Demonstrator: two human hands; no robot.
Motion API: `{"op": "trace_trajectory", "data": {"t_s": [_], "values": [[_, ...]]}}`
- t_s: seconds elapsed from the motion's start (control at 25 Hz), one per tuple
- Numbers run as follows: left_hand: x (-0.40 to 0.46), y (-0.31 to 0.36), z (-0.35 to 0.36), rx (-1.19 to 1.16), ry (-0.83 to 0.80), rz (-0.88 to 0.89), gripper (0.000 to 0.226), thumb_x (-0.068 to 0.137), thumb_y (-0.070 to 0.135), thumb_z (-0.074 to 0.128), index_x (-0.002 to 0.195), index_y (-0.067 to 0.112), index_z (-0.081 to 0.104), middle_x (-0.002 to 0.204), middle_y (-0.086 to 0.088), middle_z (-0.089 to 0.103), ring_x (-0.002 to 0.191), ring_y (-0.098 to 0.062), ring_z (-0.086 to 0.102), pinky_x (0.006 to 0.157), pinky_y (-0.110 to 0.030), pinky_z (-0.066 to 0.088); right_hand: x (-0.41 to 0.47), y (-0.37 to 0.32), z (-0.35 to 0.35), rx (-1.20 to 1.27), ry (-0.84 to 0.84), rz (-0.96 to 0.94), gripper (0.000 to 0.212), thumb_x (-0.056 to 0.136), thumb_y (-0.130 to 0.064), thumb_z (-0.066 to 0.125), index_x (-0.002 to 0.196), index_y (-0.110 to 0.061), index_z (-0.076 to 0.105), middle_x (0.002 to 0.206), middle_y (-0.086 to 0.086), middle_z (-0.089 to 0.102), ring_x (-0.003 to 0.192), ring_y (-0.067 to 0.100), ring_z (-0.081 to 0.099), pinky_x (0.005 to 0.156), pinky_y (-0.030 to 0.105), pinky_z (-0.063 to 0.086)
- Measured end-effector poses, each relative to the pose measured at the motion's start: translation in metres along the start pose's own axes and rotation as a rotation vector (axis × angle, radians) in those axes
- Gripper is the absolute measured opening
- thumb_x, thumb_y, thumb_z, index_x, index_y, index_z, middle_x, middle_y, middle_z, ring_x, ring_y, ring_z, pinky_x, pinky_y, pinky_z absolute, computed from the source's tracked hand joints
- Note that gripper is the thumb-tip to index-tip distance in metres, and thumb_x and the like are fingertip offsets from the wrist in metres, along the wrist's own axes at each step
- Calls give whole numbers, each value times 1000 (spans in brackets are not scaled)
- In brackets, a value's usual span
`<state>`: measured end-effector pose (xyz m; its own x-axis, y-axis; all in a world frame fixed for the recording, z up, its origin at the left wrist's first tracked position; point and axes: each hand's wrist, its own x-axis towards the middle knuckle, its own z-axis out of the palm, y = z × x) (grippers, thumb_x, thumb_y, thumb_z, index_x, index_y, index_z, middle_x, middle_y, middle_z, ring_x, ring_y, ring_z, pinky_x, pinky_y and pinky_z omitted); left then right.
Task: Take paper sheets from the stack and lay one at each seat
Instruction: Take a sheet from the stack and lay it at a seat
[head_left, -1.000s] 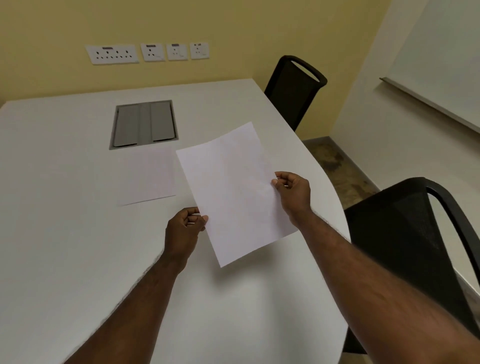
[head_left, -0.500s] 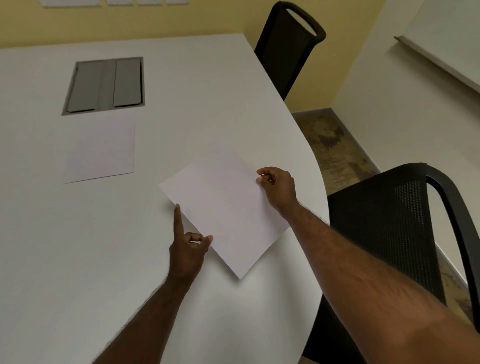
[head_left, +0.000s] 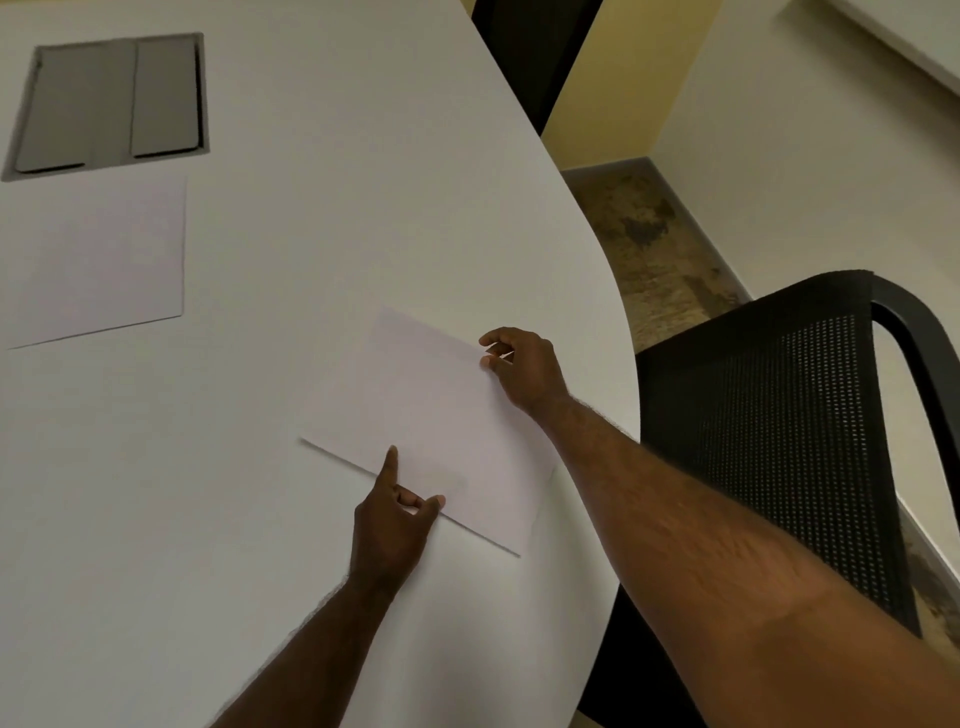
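A white paper sheet (head_left: 431, 421) lies low over the white table (head_left: 311, 234), near its curved right edge in front of a black mesh chair (head_left: 769, 426). My left hand (head_left: 389, 525) pinches the sheet's near edge between thumb and fingers, with the index finger stretched out along it. My right hand (head_left: 524, 369) pinches the sheet's far right edge. The sheet's near edge casts a thin shadow, so it is just off or just touching the table. The paper stack (head_left: 98, 254) rests flat at the left.
A grey cable hatch (head_left: 109, 104) is set into the table behind the stack. A second black chair (head_left: 524, 47) stands at the far edge. To the right of the table are speckled floor (head_left: 654, 244) and a pale wall.
Both hands have lowered the sheet from upright in the air down to the table near the right edge. My view has tilted down and moved closer.
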<state>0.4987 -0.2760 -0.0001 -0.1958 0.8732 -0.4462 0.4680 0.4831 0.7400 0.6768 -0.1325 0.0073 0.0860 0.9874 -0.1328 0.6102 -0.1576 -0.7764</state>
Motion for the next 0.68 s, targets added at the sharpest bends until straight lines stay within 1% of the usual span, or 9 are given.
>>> {"op": "trace_trajectory", "data": {"t_s": [0.08, 0.16, 0.28, 0.36, 0.4, 0.48, 0.56, 0.6, 0.68], "values": [[0, -2, 7, 18, 20, -15, 88, 77, 23, 77, 149, 13, 27, 66, 5, 56, 74, -12, 57, 90, -27, 44, -4, 8, 0, -195, -70, -26, 33, 83, -31, 71, 114, -22, 66, 117, -2, 66, 112, 20, 57, 101, 41, 39], [0, -3, 11, 43, 37, -35, 88, 78, 27, 76, 149, 15, 26, 62, 7, 56, 72, -11, 58, 85, -27, 45, -10, 17, 1, -458, -209, -55, 56, 80, -50, 68, 129, -28, 55, 141, -2, 48, 132, 22, 39, 107, 44, 24], [-2, -3, 12, 157, 25, -50, 92, 79, 40, 72, 151, 22, 18, 59, 9, 60, 66, -7, 58, 75, -25, 45, -16, 27, 4, -643, -299, -122, 75, 79, -63, 60, 143, -31, 38, 157, -2, 25, 143, 24, 20, 111, 53, 15], [-5, -1, 13, 286, 27, -51, 92, 79, 52, 67, 151, 25, 16, 77, 6, 66, 78, -13, 61, 78, -29, 48, -16, 33, 5, -672, -312, -139, 77, 83, -64, 53, 148, -30, 29, 161, -4, 16, 147, 23, 14, 112, 55, 12], [-6, -1, 14, 362, 40, -37, 92, 78, 58, 64, 151, 26, 17, 95, 2, 67, 92, -18, 62, 83, -33, 49, -17, 35, 4, -681, -321, -138, 77, 85, -64, 51, 149, -30, 25, 162, -5, 12, 148, 22, 11, 113, 55, 11], [-6, -3, 16, 547, 99, 22, 92, 75, 67, 60, 149, 28, 24, 127, -6, 52, 116, -26, 51, 96, -39, 42, -19, 39, 2, -686, -334, -130, 76, 88, -63, 47, 151, -30, 20, 163, -7, 8, 150, 20, 6, 115, 55, 9], [-3, -8, 18, 667, 166, 82, 92, 71, 75, 56, 147, 32, 27, 146, -9, 29, 134, -29, 30, 107, -47, 28, -21, 42, -1, -667, -347, -120, 75, 89, -62, 46, 152, -31, 17, 163, -9, 6, 150, 19, 2, 116, 55, 6], [-1, -11, 20, 677, 164, 100, 95, 70, 78, 53, 148, 34, 23, 156, -9, 13, 142, -31, 15, 112, -51, 18, -20, 43, -2, -660, -357, -119, 75, 90, -61, 46, 152, -31, 16, 163, -9, 5, 150, 19, 0, 116, 55, 5], [1, -18, 26, 692, 105, 117, 103, 69, 85, 41, 151, 35, 5, 161, -5, -16, 148, -29, -11, 115, -55, -1, -19, 45, -4, -656, -380, -124, 75, 90, -59, 47, 152, -31, 13, 163, -9, 4, 150, 19, -1, 117, 55, 3]]}}
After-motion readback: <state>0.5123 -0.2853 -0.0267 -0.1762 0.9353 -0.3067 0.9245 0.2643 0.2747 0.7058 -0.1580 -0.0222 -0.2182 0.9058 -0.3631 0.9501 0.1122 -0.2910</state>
